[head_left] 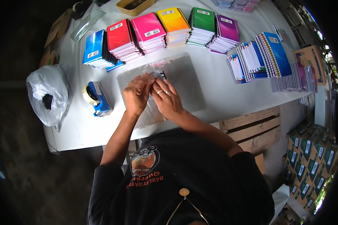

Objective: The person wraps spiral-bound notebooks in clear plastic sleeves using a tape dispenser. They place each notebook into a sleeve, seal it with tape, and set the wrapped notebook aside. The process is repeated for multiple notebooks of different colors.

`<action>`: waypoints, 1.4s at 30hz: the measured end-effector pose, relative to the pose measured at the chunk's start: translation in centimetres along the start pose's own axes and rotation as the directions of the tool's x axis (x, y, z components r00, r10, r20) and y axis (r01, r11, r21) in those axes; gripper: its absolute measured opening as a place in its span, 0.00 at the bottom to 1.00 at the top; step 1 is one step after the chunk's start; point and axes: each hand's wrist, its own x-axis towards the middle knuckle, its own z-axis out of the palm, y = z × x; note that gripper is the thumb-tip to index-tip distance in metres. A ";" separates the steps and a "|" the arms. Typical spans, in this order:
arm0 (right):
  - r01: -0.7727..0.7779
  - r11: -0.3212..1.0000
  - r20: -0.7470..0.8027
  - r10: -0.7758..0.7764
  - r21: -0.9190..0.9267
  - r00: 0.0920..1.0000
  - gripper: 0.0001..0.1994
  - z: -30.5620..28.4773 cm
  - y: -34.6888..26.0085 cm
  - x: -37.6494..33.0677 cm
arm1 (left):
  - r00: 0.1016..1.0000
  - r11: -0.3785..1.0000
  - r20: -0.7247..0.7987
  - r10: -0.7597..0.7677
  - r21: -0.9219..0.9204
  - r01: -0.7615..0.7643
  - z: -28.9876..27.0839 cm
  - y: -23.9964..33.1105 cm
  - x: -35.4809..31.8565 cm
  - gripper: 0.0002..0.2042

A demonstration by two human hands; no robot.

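— How far along is the packing, going left to right?

— The blue tape dispenser (95, 98) sits untouched on the bench (75, 127). Left hand (137, 93) and right hand (167, 98) meet at the far end of the clear plastic sleeve (184, 80); each grip is pinched on its edge.

— And the notebooks?

— The coloured spiral notebook stacks (157, 28) wait in a far row, more fanned out at right (266, 56). I judge it early: sleeve barely filled, nothing sealed.

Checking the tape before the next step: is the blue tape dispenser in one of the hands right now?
No. The blue tape dispenser sits alone on the white table, while left hand and right hand rest on the clear plastic bags.
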 end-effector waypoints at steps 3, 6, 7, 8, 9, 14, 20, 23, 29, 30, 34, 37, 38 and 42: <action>0.033 0.994 -0.082 -0.024 0.106 0.996 0.15 1.0 0.8 0.1 | 0.995 0.995 -0.005 -0.104 0.007 0.104 0.0 0.8 0.1 0.07; 0.078 0.909 -0.350 0.077 0.409 0.934 0.22 1.9 1.3 0.7 | 0.992 0.990 0.038 -0.124 0.069 0.121 -0.4 2.1 0.1 0.09; 0.145 0.851 -0.466 0.127 0.505 0.876 0.25 2.1 1.4 0.9 | 0.995 0.987 0.077 -0.068 0.149 0.056 -0.5 2.6 -0.3 0.09; 0.092 0.870 -0.436 0.148 0.484 0.888 0.34 1.9 1.6 0.9 | 0.996 0.975 0.083 -0.045 0.220 0.026 -0.6 3.1 -0.7 0.10; 0.041 0.869 -0.344 0.152 0.494 0.926 0.34 1.7 1.8 1.0 | 0.992 0.953 0.119 0.041 0.294 -0.074 -0.7 3.3 -1.0 0.10; -0.026 0.842 -0.114 0.103 0.538 0.988 0.34 0.2 2.8 1.1 | 0.997 0.926 0.026 0.072 0.369 -0.076 -0.3 2.9 -2.4 0.08; 0.077 0.871 -0.157 0.000 0.485 0.988 0.22 0.1 3.7 1.6 | 0.966 0.854 -0.229 0.123 0.519 0.014 -3.4 1.0 -4.5 0.15; 0.125 0.862 -0.211 -0.021 0.492 0.977 0.20 0.2 3.7 1.5 | 0.693 0.681 -0.655 -0.301 0.361 0.637 -8.8 -3.1 -6.4 0.18; 0.111 0.857 -0.238 0.014 0.503 0.971 0.15 0.3 3.1 1.4 | 0.058 0.052 0.025 -0.998 -0.193 0.980 -15.4 -10.7 -9.8 0.23; 0.121 0.855 -0.258 0.016 0.504 0.966 0.14 0.3 3.2 1.5 | 0.017 -0.005 0.117 -0.993 -0.188 0.982 -15.8 -11.2 -9.6 0.21; 0.120 0.869 -0.204 -0.022 0.480 0.979 0.15 0.4 3.6 1.5 | 0.248 0.172 0.150 -0.957 -0.393 0.903 -15.4 -9.9 -10.8 0.13; 0.144 0.869 -0.205 -0.051 0.474 0.977 0.16 0.7 3.9 1.5 | 0.619 0.159 0.146 -0.772 -0.898 0.411 -14.9 -8.3 -14.6 0.12; 0.148 0.862 -0.219 -0.044 0.485 0.975 0.17 0.9 4.0 1.5 | 0.757 0.037 0.138 -0.638 -0.977 0.209 -14.5 -8.0 -16.2 0.12; 0.156 0.820 -0.256 -0.012 0.550 0.967 0.21 1.5 4.0 1.3 | 0.343 0.372 -0.153 -0.927 -0.257 0.892 -13.3 -8.0 -18.0 0.09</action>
